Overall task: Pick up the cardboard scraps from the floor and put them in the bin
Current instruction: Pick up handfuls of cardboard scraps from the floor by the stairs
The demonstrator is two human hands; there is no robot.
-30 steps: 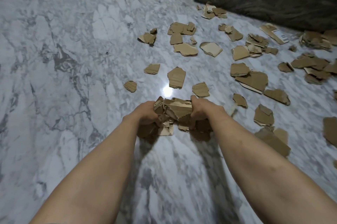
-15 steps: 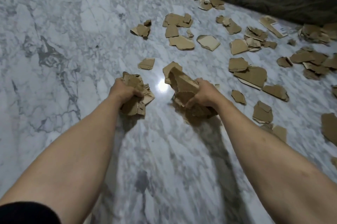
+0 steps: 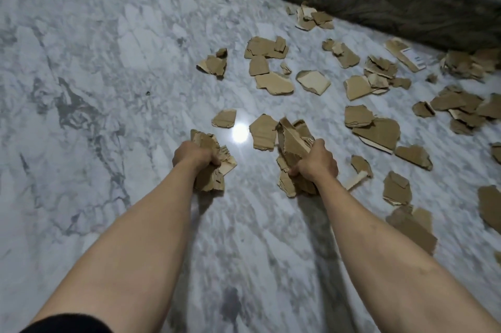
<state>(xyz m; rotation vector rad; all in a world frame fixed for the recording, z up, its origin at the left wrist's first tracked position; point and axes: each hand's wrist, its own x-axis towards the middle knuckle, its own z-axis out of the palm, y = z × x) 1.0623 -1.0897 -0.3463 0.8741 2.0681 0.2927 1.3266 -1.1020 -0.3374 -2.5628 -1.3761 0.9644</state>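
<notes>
Both hands (image 3: 195,155) (image 3: 315,161) grip cardboard scraps (image 3: 210,167), apart.

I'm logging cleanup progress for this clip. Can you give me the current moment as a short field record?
left hand: left hand grips a bunch of cardboard scraps
right hand: right hand grips another bundle of scraps
floor: marble floor, many loose scraps scattered ahead and to the right
bin: not in view
background: dark stone base at upper right
</notes>
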